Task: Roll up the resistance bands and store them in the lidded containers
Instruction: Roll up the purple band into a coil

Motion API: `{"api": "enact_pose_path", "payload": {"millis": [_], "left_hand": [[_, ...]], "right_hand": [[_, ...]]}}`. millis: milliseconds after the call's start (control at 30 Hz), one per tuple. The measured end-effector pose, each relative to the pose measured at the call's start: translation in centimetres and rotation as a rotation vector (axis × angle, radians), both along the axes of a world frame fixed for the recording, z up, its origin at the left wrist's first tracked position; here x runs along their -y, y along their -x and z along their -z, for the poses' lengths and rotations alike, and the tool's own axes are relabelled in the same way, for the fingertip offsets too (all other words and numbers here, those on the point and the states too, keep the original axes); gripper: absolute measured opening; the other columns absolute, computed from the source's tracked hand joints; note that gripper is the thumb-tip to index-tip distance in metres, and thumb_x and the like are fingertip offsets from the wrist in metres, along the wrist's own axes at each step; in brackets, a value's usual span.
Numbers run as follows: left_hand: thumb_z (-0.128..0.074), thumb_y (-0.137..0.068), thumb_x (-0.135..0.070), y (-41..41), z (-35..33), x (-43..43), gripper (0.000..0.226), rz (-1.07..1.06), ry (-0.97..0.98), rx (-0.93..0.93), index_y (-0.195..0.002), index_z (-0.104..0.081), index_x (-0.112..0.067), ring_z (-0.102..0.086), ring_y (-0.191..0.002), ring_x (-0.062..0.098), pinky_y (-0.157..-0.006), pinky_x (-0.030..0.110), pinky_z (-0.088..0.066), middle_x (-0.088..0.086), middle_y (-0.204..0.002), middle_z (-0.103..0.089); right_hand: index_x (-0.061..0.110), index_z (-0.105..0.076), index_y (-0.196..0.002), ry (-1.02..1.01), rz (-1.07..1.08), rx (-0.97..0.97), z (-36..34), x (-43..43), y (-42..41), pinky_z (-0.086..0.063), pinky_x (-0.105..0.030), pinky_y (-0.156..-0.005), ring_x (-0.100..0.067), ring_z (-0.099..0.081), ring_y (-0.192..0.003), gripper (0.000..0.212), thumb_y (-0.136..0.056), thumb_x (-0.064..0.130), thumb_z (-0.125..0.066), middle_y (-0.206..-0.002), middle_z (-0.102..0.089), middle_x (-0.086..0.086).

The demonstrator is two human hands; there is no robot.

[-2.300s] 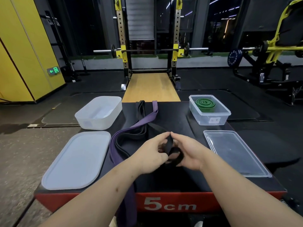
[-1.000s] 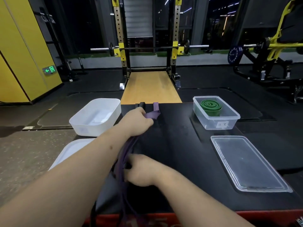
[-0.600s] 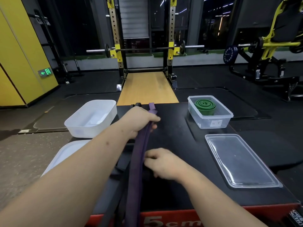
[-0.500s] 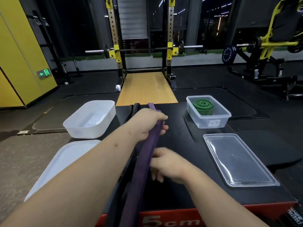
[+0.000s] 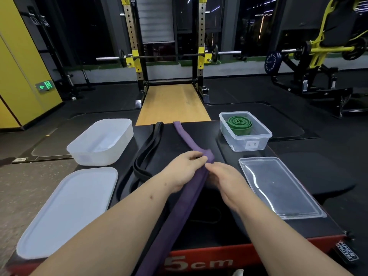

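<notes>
Hands meet over the middle of the bench (image 5: 173, 140). The left hand (image 5: 182, 170) pinches the purple band (image 5: 187, 202) at a bend, and the right hand (image 5: 224, 179) pinches it just beside, from the other side. We judge that both hands hold this one place because the first turn of a roll is formed here: one hand keeps the strap flat while the other can fold it over.

The purple band runs from the far edge of the bench to the hands, then comes near and hangs over the near edge, so the long part is free to feed into the roll. The black band (image 5: 148, 144) lies loose on the bench, left of the purple one and apart from the hands; we think it waits for its turn.

The green band (image 5: 240, 124) sits rolled inside the clear container (image 5: 239, 145) at the far right. The clear lid (image 5: 278, 188) lies flat near it, not yet put on. At the left, the white container (image 5: 95, 158) stands open with the white lid (image 5: 65, 212) on the near side of it. We suppose that each lid is kept beside its own box so that closing is quick.

We count three bands: one rolled and stored, two not yet. We count two containers and two lids.
</notes>
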State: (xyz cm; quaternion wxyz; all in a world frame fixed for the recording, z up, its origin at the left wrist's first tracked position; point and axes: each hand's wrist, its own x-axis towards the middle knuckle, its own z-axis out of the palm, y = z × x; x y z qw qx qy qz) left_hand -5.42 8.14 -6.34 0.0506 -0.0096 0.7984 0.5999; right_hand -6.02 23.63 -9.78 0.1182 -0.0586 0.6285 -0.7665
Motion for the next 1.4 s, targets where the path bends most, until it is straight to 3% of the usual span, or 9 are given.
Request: {"api": "enact_pose_path", "payload": {"millis": [167,267,367,500,700,867,1000,1100,1400], "left_hand": [[-0.039,-0.105,-0.056,-1.0,1.2,0.7,0.054,0.081,-0.306,0.171,-0.121,-0.071,-0.016,-0.071,-0.108,0.029,-0.102,0.049,-0.052,0.010,-0.113,-0.076],[-0.029,-0.105,-0.060,-1.7,2.0,2.0,0.064,0.146,-0.189,0.259,-0.112,-0.071,-0.013,-0.074,-0.090,0.021,-0.081,0.036,-0.057,0.005,-0.100,-0.077],[-0.025,-0.106,-0.057,-1.9,1.0,3.1,0.063,0.204,0.271,0.218,-0.110,-0.069,-0.012,-0.073,-0.078,0.028,-0.061,0.031,-0.056,0.008,-0.093,-0.074],[-0.043,-0.100,-0.062,-2.2,-1.1,6.1,0.054,0.372,1.090,0.257,-0.087,-0.069,-0.016,-0.065,-0.083,0.025,-0.076,0.030,-0.050,0.000,-0.084,-0.067],[-0.065,-0.091,-0.030,-2.2,-2.7,6.2,0.023,0.685,1.690,0.499,-0.104,-0.076,-0.014,-0.066,-0.085,0.026,-0.072,0.031,-0.049,0.005,-0.102,-0.074],[-0.049,-0.094,-0.028,-1.6,-1.6,4.3,0.017,0.205,0.994,-0.120,-0.095,-0.067,-0.027,-0.062,-0.092,0.017,-0.080,0.030,-0.053,-0.008,-0.094,-0.067],[-0.044,-0.103,-0.012,-2.0,-1.6,1.3,0.027,0.099,0.006,0.010,-0.104,-0.071,-0.013,-0.066,-0.075,0.007,-0.065,0.015,-0.049,-0.004,-0.087,-0.073],[-0.038,-0.103,-0.016,-1.7,-1.2,1.0,0.035,0.100,-0.455,0.157,-0.119,-0.068,-0.005,-0.070,-0.090,0.025,-0.077,0.037,-0.057,0.015,-0.105,-0.074],[-0.044,-0.105,-0.005,-1.4,0.1,0.8,0.026,0.088,-0.659,0.104,-0.127,-0.054,0.005,-0.064,-0.076,0.027,-0.076,0.043,-0.057,0.010,-0.088,-0.069]], "right_hand": [[0.008,-0.066,-0.089,-0.094,0.124,0.006,-2.0,0.1,1.4,-0.057,-0.030,-0.060,-0.028,-0.068,-0.077,0.021,-0.104,0.007,-0.051,-0.089,-0.070,-0.020],[0.013,-0.061,-0.087,-0.091,0.239,0.057,-4.0,-0.5,3.0,-0.051,-0.031,-0.061,-0.027,-0.062,-0.078,0.020,-0.103,0.016,-0.050,-0.086,-0.064,-0.015],[0.007,-0.067,-0.082,-0.030,0.323,0.116,-6.7,-1.7,4.6,-0.052,-0.030,-0.059,-0.021,-0.064,-0.062,0.028,-0.101,0.018,-0.050,-0.070,-0.069,-0.009],[0.004,-0.069,-0.093,-0.003,0.282,0.171,-9.3,-2.9,5.6,-0.050,-0.022,-0.046,-0.015,-0.062,-0.049,0.024,-0.102,0.020,-0.054,-0.066,-0.068,-0.007],[0.008,-0.066,-0.094,-0.085,0.057,0.184,-8.8,-1.8,5.3,-0.046,-0.025,-0.048,-0.015,-0.055,-0.050,0.015,-0.097,0.021,-0.059,-0.072,-0.065,-0.008],[0.005,-0.066,-0.084,-0.130,0.016,0.169,-7.3,0.7,4.9,-0.051,-0.031,-0.060,-0.018,-0.061,-0.054,0.017,-0.096,0.014,-0.057,-0.075,-0.068,-0.012],[0.011,-0.056,-0.100,-0.040,-0.034,0.186,-5.7,2.3,5.1,-0.059,-0.046,-0.083,-0.027,-0.068,-0.075,0.008,-0.092,0.010,-0.057,-0.085,-0.070,-0.016],[0.011,-0.058,-0.107,-0.080,-0.040,0.148,-6.0,2.6,6.0,-0.055,-0.050,-0.087,-0.032,-0.064,-0.082,0.028,-0.079,0.011,-0.060,-0.092,-0.067,-0.017],[0.001,-0.067,-0.110,-0.133,-0.110,0.347,-4.6,1.8,9.5,-0.060,-0.042,-0.080,-0.032,-0.072,-0.085,0.054,-0.086,0.049,-0.071,-0.101,-0.072,-0.020]]}}
